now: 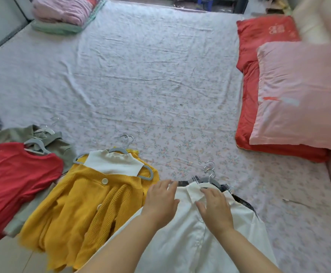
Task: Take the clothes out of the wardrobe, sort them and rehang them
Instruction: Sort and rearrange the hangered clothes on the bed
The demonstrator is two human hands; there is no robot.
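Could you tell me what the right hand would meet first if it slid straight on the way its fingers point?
Probably the grey hanger and its metal hooks, just past the white shirt collar under the right hand; beyond them only bedsheet. Depth is hard to judge.

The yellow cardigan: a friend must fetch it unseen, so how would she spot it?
On the near edge of the floral-sheeted bed, clothes on hangers lie in a row. The yellow cardigan is the middle one, between a red top and a white shirt. It alone is ribbed knit with big cream buttons, a white top laid over its neck.
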